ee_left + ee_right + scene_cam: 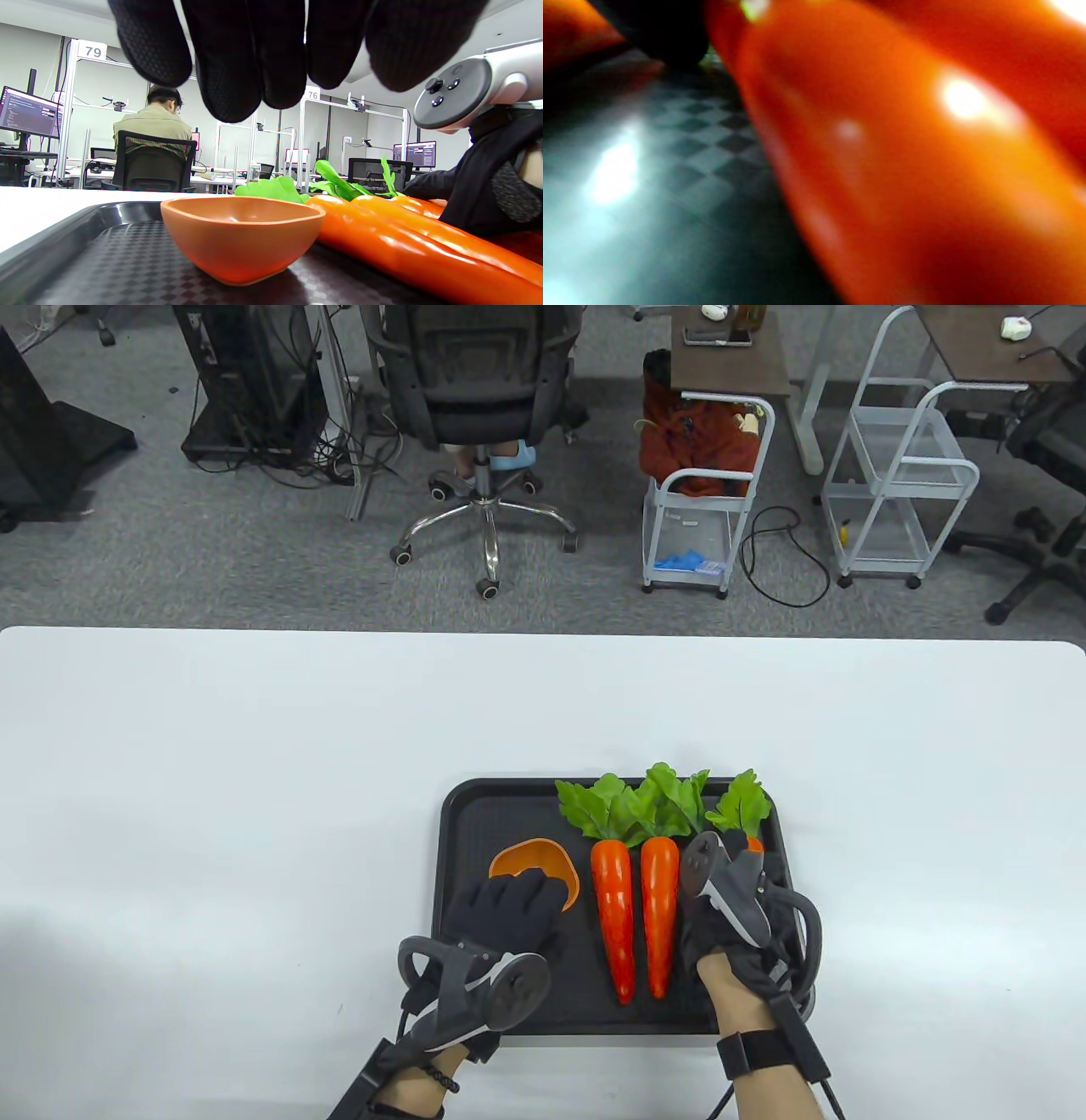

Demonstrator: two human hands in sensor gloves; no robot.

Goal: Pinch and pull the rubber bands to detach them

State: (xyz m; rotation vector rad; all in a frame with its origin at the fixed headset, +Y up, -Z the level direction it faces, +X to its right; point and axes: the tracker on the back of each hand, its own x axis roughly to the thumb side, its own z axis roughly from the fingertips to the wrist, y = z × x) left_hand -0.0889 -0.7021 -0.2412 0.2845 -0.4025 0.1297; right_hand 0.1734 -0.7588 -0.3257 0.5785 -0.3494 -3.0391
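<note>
Three orange toy carrots with green tops lie on a black tray [462, 831]. Two of them [612, 916] [659, 916] lie side by side in the middle. My right hand [721, 925] rests over the third carrot [754, 842] at the tray's right; its fingers are hidden under the tracker. That carrot fills the blurred right wrist view [903, 148]. My left hand [517, 899] hovers with fingers extended over the near edge of an orange bowl [526, 861]. In the left wrist view its fingertips [229, 63] hang above the bowl [242, 237], touching nothing. No rubber band shows.
The tray sits near the front edge of a white table [254, 772]. The floor beyond the far edge holds an office chair [484, 407] and white carts [704, 517].
</note>
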